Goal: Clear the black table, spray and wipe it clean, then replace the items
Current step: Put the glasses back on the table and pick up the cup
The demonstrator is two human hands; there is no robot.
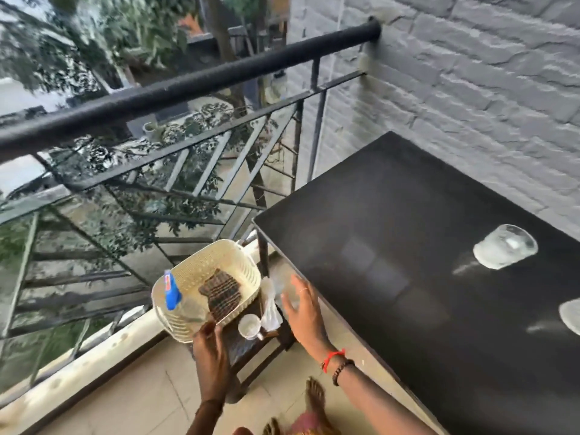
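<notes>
Standing at a balcony corner, looking down on the black surface (pixel 392 246) at the right of the frame. Not yet cleared: one clear glass (pixel 505 246) on it toward the right, and part of a second glass (pixel 571 316) cut by the right edge. At lower centre, a low dark stool (pixel 241 343) just beside the near-left leg of the surface, carrying a cream basket (pixel 194 271) with the spray bottle (pixel 172 291) and a dark checked cloth (pixel 221 293) inside, probably kept together there to be ready for spraying and wiping. Left hand (pixel 208 340) grasping the near rim of the basket, thumb over the edge, likely to steady or shift it. Right hand (pixel 303 309) low beside the stool, near a small white cup (pixel 249 325); perhaps around something clear, but too blurred to tell whether grasping or released. Probably setting a removed item down off the surface.
</notes>
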